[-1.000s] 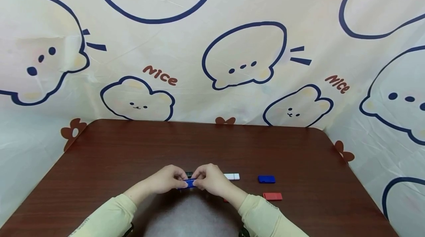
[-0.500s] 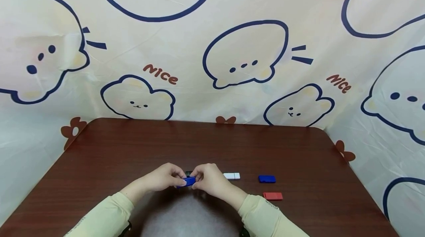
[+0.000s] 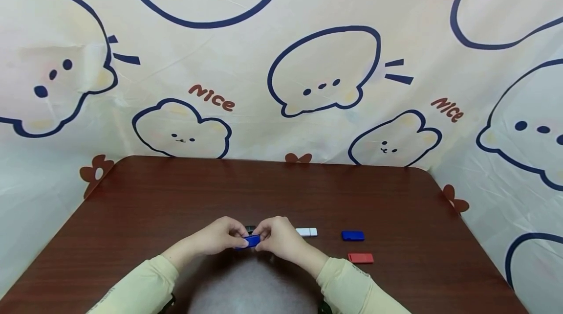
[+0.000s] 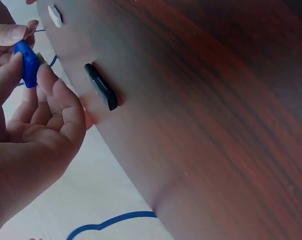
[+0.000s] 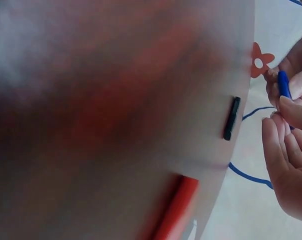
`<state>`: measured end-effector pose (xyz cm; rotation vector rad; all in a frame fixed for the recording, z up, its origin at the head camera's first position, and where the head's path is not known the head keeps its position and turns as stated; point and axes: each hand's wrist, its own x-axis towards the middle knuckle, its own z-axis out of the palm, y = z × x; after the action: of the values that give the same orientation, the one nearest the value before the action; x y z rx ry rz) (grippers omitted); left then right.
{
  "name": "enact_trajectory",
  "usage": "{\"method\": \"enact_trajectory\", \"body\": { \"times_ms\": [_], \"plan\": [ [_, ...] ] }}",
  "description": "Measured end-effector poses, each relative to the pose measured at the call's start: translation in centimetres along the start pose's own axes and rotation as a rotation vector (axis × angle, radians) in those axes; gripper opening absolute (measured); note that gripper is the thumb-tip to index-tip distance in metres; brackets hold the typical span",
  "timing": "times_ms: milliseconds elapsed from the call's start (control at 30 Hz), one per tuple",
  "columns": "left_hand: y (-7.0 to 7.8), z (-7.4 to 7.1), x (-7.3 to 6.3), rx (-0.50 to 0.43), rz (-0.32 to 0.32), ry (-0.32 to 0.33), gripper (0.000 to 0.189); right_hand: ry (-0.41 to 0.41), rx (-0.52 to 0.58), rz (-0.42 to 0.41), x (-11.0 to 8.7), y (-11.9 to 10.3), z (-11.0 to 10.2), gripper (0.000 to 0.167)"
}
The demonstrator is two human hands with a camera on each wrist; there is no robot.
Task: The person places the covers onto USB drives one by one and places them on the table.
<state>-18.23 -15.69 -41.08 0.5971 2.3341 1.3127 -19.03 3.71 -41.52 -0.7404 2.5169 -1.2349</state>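
Note:
In the head view, both hands meet near the front middle of the table over a small blue USB flash drive (image 3: pixel 252 241). My left hand (image 3: pixel 217 236) pinches its left end between thumb and fingers. At the other end, my right hand (image 3: pixel 279 239) has thumb and fingertips on it. The left wrist view shows the flat blue body (image 4: pixel 28 65) raised above the tabletop, with a small pale bit at its side by the fingertips. Fingers cover much of it in the right wrist view. A black stick (image 3: pixel 250 229) lies just beyond the hands.
Right of the hands lie a white stick (image 3: pixel 306 232) with a seam, a second blue stick (image 3: pixel 353 235) and a red stick (image 3: pixel 360 258). Another red piece (image 5: pixel 178 207) looms near the right wrist camera. A printed curtain (image 3: pixel 246 74) rises behind the brown table (image 3: pixel 198 182).
The blue flash drive has tilted slightly between the fingers, and more of its face shows than a second ago. Both hands stay in nearly the same place. The sticks on the table have not moved.

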Motion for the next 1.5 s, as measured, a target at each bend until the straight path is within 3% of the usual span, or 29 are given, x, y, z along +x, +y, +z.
{"method": "enact_trajectory", "body": {
  "times_ms": [133, 267, 433, 667, 1067, 1500],
  "plan": [
    [0.2, 0.1, -0.1, 0.074, -0.006, 0.006, 0.012, 0.012, -0.004, 0.028, -0.2, 0.2, 0.3, 0.015],
    [0.4, 0.2, -0.2, 0.201, 0.012, 0.058, 0.017, 0.002, -0.036, 0.041, -0.1, 0.2, 0.3, 0.015],
    [0.4, 0.7, -0.3, 0.379, 0.058, 0.125, 0.017, -0.006, -0.038, 0.067, -0.2, 0.1, 0.2, 0.015],
    [0.6, 0.8, -0.4, 0.499, 0.137, 0.143, 0.013, -0.008, -0.031, 0.054, -0.3, 0.0, 0.2, 0.015],
    [0.8, 1.2, -0.5, 0.509, 0.141, 0.142, 0.011, -0.034, -0.068, 0.029, -0.5, -0.1, 0.0, 0.012],
    [0.5, 1.5, -0.4, 0.48, 0.086, 0.165, 0.018, -0.043, -0.312, 0.004, -0.4, -0.5, 0.5, 0.012]
  ]
}}
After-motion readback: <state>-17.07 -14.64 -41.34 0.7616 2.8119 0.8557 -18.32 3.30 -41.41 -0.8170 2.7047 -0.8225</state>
